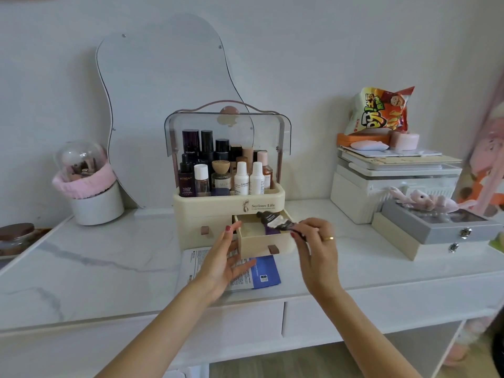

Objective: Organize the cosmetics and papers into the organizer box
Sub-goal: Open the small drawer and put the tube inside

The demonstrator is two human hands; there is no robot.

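Head view: right hand (pixel 313 241) pinches tube (pixel 278 221) above drawer (pixel 261 241); left hand (pixel 221 263) spread wide.

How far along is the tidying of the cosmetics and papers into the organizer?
Done: bottles fill the organizer box. In hand: the right hand holds a tube over the open right drawer; the left hand hovers open. Left: the papers on the table.

A plain white wall (pixel 313 50) backs a white marble-patterned vanity table (pixel 109 268) with two flat white drawer fronts (pixel 245 320) below its edge. A frameless wavy-outlined mirror (pixel 163 77) is fixed to the wall by small studs. Light wood-toned flooring (pixel 286 361) shows beneath the table. Illumination is soft and even.
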